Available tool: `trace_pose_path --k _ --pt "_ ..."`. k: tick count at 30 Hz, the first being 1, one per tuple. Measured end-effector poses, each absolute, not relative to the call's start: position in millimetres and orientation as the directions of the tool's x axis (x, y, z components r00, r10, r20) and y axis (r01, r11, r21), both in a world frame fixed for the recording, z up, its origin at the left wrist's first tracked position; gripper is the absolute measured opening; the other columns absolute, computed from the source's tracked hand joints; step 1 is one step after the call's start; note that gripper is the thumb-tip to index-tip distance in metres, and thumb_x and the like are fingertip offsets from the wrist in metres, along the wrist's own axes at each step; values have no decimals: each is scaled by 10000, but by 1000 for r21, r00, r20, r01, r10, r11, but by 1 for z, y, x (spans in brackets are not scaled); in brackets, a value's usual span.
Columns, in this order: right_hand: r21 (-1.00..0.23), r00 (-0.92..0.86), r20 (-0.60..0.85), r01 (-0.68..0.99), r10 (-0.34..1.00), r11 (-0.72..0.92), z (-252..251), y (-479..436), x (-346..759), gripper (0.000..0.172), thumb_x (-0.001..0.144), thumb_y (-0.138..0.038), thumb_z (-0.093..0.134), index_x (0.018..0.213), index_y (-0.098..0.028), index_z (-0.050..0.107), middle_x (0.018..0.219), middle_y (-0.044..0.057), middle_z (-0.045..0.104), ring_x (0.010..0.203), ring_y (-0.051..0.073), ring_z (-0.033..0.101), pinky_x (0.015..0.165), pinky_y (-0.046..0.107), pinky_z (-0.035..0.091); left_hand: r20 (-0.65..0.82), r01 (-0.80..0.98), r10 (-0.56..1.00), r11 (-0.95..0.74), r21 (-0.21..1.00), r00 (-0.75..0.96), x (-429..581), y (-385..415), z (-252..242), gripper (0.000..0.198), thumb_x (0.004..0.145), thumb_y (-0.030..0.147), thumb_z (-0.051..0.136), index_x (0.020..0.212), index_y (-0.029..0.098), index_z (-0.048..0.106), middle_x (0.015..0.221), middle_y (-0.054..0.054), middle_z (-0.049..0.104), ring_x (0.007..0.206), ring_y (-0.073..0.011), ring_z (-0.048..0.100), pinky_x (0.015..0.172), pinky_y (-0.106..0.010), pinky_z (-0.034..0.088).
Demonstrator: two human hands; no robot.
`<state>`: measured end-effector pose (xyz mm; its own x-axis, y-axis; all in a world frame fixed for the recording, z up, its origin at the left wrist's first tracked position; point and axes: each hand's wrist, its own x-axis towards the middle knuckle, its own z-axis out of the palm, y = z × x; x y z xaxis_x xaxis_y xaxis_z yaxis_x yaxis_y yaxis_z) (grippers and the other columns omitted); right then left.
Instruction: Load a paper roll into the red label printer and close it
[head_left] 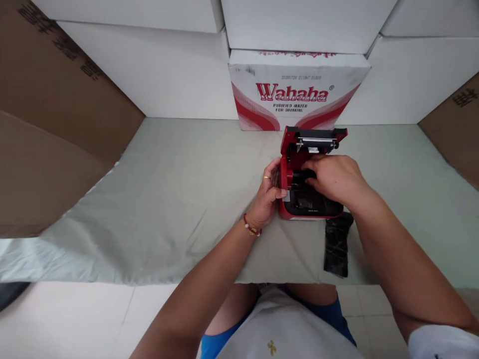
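Note:
A small red and black label printer [314, 207] stands on the cloth with its lid [313, 142] raised, a roller showing across the lid's underside. My left hand [267, 197] holds the printer's left side, thumb over the front left edge and fingers along the wall. Inside the open compartment are the curled thumb and fingers of my right hand [335, 179]. Whatever they pinch is dark and partly hidden by the hand. A black, glossy wrapped bundle [337, 247] lies just in front of the printer, below my right wrist.
Pale green cloth [187, 199] covers the table, with its front edge close to my body. A white and red Wahaha water carton [299, 94] stands right behind the printer. White boxes [149, 70] line the back, and brown cartons [56, 149] stand at both sides.

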<state>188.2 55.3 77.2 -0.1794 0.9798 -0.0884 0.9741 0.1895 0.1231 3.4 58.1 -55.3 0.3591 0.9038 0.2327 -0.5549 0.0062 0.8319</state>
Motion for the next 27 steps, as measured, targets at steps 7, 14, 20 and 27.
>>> trace_pose_path --k 7,14,20,27 --pt "-25 -99 -36 995 994 98 76 53 195 420 975 -309 652 1371 -277 789 1226 99 869 1090 349 808 843 431 556 212 -565 908 33 824 362 5 58 -52 922 747 523 904 1566 373 507 1756 -52 479 1662 -335 400 1371 -513 316" --pt "-203 -105 -21 974 994 98 74 47 204 436 987 -298 652 1398 -316 797 1362 51 841 1148 294 804 963 425 607 205 -565 914 33 824 351 7 58 -52 899 738 512 891 1545 341 533 1713 -73 530 1654 -351 409 1364 -539 322" --pt "-186 -122 -31 976 992 114 73 49 206 455 1015 -300 631 1444 -296 780 1408 75 823 1203 327 797 1005 457 611 193 -571 920 40 820 341 7 57 -50 881 741 491 881 1536 326 540 1706 -75 539 1658 -356 404 1372 -532 306" --pt "-69 -192 -112 980 975 185 80 53 202 467 997 -290 662 1446 -254 784 1450 136 785 1260 382 763 1000 490 618 198 -558 913 38 829 356 6 58 -50 895 746 517 880 1543 328 521 1709 -72 528 1652 -354 408 1366 -511 306"
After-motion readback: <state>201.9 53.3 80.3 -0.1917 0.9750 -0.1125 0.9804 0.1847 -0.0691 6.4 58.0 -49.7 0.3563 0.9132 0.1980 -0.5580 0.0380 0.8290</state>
